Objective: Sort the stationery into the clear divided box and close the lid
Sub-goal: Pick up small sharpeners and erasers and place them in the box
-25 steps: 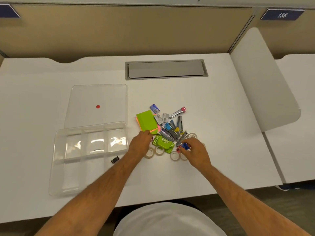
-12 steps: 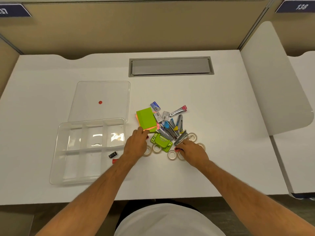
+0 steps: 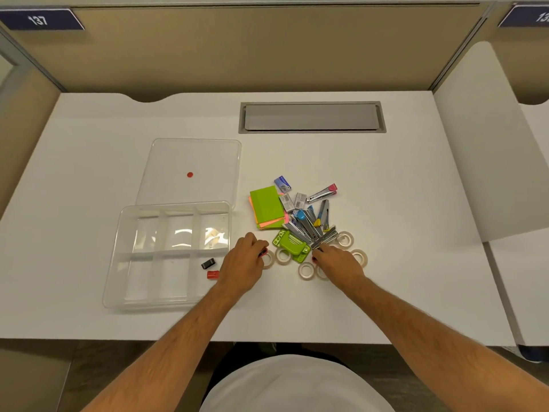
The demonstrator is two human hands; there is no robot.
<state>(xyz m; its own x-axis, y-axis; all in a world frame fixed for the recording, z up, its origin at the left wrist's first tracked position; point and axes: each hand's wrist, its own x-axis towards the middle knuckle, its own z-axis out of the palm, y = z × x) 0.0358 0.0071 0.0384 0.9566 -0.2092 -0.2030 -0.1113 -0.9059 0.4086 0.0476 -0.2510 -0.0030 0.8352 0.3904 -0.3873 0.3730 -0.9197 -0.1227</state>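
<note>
The clear divided box [image 3: 118, 257] stands open at the left, and its lid [image 3: 190, 156] lies flat behind it. A small black item [image 3: 208, 263] and a small red item [image 3: 213, 274] lie in the box's near right compartment. The stationery pile holds green sticky notes [image 3: 266, 206], metal staplers [image 3: 309, 226], a green hole punch [image 3: 291, 245], staple boxes [image 3: 282, 184] and tape rolls [image 3: 306, 270]. My left hand [image 3: 242, 264] is beside the pile's near left edge, fingers closed on a small red piece [image 3: 263, 252]. My right hand [image 3: 338, 263] rests over the tape rolls, its fingertips pinching another small red piece [image 3: 313, 258].
A grey cable hatch [image 3: 312, 117] is set into the white desk at the back. A white divider panel [image 3: 481, 150] rises along the right side. Beige partition walls close off the back and left. The desk's front edge runs just under my forearms.
A small red item now lies beside the black one in the box. My left hand has returned to the pile and closed on a small red piece. The view has shifted left.
</note>
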